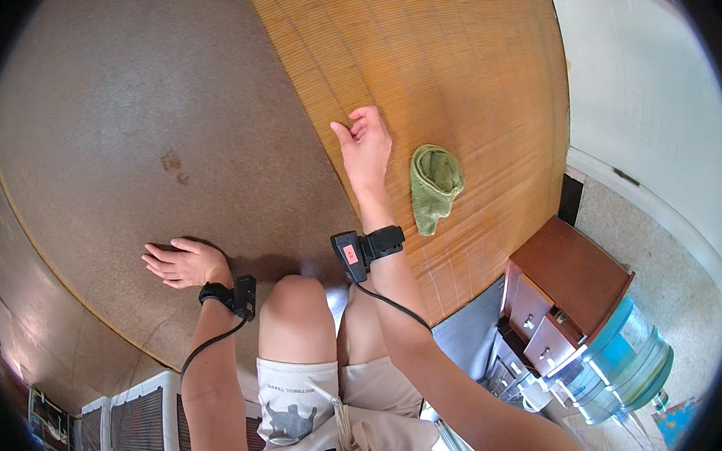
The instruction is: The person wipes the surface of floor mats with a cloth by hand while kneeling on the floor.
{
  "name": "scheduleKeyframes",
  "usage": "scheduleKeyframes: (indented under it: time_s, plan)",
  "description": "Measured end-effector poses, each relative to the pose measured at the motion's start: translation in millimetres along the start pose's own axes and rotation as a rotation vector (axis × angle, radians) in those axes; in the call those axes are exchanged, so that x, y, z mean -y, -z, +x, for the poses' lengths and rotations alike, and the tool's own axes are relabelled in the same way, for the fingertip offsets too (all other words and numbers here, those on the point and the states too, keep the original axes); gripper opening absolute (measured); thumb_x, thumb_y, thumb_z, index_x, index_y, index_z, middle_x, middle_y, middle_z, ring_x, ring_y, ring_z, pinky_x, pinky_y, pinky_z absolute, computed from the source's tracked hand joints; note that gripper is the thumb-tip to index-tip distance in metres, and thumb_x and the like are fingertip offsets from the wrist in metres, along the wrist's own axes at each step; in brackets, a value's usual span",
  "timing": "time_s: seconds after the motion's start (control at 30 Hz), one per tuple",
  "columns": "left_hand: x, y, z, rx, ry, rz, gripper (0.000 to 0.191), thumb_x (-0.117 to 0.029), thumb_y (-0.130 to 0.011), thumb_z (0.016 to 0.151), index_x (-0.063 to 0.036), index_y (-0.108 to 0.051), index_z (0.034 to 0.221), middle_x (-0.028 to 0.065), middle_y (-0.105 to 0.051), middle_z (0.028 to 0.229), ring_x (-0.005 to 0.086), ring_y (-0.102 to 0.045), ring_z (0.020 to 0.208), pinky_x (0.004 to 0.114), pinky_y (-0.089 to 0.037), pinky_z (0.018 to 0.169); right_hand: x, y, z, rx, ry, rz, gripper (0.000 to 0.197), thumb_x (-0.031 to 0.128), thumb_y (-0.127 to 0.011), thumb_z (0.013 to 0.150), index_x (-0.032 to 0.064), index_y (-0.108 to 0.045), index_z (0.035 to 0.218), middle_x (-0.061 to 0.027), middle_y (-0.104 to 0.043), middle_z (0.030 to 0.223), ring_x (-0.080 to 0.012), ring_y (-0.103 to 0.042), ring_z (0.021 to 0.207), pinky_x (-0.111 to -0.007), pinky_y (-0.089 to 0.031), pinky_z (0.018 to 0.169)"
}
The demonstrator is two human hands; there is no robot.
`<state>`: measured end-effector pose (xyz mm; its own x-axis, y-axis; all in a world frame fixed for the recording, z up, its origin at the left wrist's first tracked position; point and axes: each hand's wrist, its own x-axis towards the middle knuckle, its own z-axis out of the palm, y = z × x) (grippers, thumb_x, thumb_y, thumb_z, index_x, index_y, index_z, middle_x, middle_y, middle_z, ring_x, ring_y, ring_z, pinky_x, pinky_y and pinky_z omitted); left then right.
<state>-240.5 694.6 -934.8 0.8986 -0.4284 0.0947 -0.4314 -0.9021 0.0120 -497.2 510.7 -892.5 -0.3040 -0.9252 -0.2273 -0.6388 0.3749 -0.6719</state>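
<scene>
My left hand (186,263) rests on a brown padded surface (105,198), fingers spread and nothing in them. Over the left edge of a bamboo slat mat (482,81) is my right hand (365,144), its fingers loosely curled and the thumb apart, with nothing seen in its grasp. A crumpled green cloth (436,187) lies on the mat, just right of my right hand and apart from it. Each wrist wears a strapped black device with a cable. My bare knees are at the near edge of the surface.
A brown wooden cabinet (568,268) with drawers and a blue water jug (624,364) stand at lower right. White bins with dark slatted fronts (138,428) are at lower left. A white panel (644,84) borders the right. Dark stains (174,167) mark the brown surface.
</scene>
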Motion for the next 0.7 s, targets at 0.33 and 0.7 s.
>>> scheduleKeyframes:
  time_s: [0.33,0.7]
  plan:
    - [-1.3,3.4,1.1,-0.017,-0.011,-0.005,0.059,-0.042,-0.033,0.102,-0.0161,-0.028,0.154,0.0115,-0.023,0.161,0.0302,-0.021,0.149,0.056,-0.019,0.117,13.8,15.3,10.9,0.148,-0.156,-0.220,0.034,0.021,-0.083,0.076,0.0090,-0.059,0.096,-0.0069,-0.064,0.073,-0.0243,-0.065,0.071,-0.039,-0.050,0.065]
    - [-0.8,3.0,1.3,-0.058,-0.037,-0.014,0.058,-0.042,-0.034,0.102,-0.0153,-0.029,0.154,0.0122,-0.026,0.160,0.0301,-0.024,0.148,0.053,-0.020,0.117,8.6,19.8,15.7,0.196,-0.134,-0.227,0.031,0.022,-0.084,0.074,0.0065,-0.062,0.090,-0.0095,-0.068,0.078,-0.0254,-0.067,0.074,-0.038,-0.052,0.066]
